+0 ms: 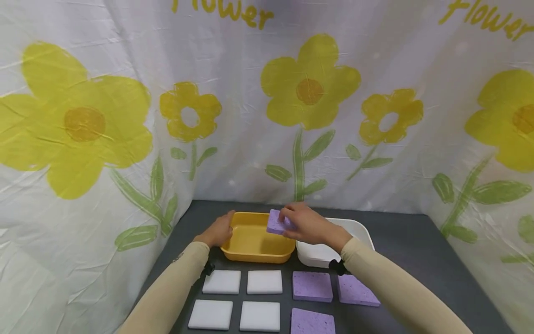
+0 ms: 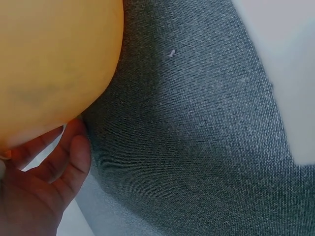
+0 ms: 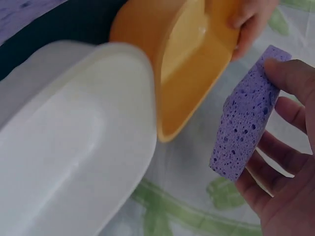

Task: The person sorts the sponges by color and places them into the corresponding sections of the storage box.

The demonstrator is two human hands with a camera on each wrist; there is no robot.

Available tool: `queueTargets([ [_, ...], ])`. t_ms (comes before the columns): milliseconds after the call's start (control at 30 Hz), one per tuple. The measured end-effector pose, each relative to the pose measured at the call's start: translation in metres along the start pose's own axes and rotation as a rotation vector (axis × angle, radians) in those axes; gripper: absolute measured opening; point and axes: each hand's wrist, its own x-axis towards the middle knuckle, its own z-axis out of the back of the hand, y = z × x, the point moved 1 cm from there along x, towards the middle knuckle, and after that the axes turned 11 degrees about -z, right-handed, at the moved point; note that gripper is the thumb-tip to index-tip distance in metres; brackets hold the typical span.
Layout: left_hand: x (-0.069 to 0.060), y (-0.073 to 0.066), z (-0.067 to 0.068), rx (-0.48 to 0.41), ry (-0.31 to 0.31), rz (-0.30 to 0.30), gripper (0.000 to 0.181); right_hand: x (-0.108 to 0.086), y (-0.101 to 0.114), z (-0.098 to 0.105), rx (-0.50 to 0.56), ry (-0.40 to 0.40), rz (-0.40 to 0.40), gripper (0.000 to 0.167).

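Note:
My right hand [image 1: 308, 225] pinches a purple sponge [image 1: 275, 224] by its edges, thumb on one side and fingers on the other. It holds the sponge above the right end of a yellow plastic tub [image 1: 258, 258]; the pitted face shows in the right wrist view, where the sponge [image 3: 246, 115] is apart from both tubs. At the tub's left end, my left hand [image 1: 219, 231] grips the rim. The left wrist view shows those fingers [image 2: 78, 160] against the yellow wall. A white tub [image 1: 364, 228] stands right beside the yellow one, partly hidden by my right forearm.
Several white sponge pads [image 1: 260, 316] lie in two rows on the dark table [image 1: 410, 260], in front of the yellow tub. Three more purple sponges [image 1: 312, 286] lie to their right, one partly under my right forearm. A flower-print curtain [image 1: 246, 167] hangs behind the table.

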Motion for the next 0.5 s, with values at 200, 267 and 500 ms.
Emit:
queueTargets([
  [200, 0.009, 0.016, -0.008, 0.000, 0.005, -0.003, 0.064, 0.028, 0.004, -0.028, -0.004, 0.031, -0.034, 0.032],
  [267, 0.009, 0.014, -0.007, -0.007, 0.003, 0.009, 0.064, 0.036, 0.005, -0.037, -0.003, 0.050, -0.056, 0.031],
  [500, 0.000, 0.002, -0.001, -0.019, -0.020, 0.012, 0.063, 0.061, 0.012, -0.066, 0.042, 0.119, -0.124, 0.027],
])
